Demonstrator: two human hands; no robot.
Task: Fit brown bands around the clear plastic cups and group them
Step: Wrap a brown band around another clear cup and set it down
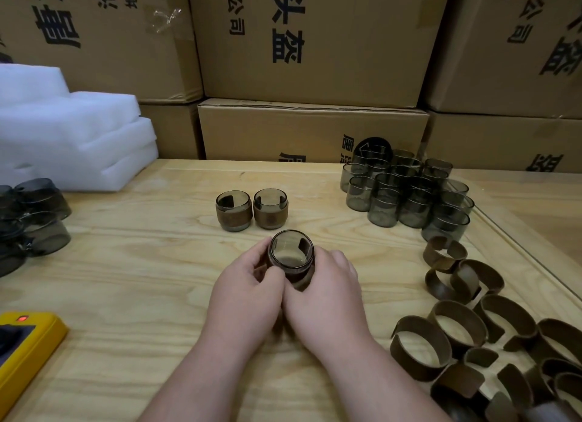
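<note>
— At the tabletop's (126,264) near left corner?
— Yellow device (25,343) with a small red light, partly cut off by the frame. Further back along the left edge, a dark heap of smoky clear cups (34,213) lying on their sides (count impossible to tell). Behind those, at the far left corner, stacked white foam sheets (72,128).

— Toward the middle?
— Two banded cups (252,210) standing upright, side by side and just about touching, each wrapped in a brown band below the rim. Just nearer than that pair, a third cup (292,256), mouth tilted toward the camera, with a brown band (297,278) around its lower body.

— Held how?
— Gripped from both sides. Left hand (248,292) curled round the cup's left flank, thumb against the band. Right hand (327,292) curled round the right flank, fingers wrapped behind. Heels of the two hands touching below the cup.

— And to the right?
— Near the far right corner, a tight cluster of bare cups (406,194), upright, partly stacked (none banded, as far as can be seen). Nearer, along the right edge down to the near right corner, a loose pile of open brown bands (466,336), curled into split rings, several overlapping.

— Beyond the far edge?
— Stacked cardboard boxes (311,43) with black printed characters, across the whole width.
</note>
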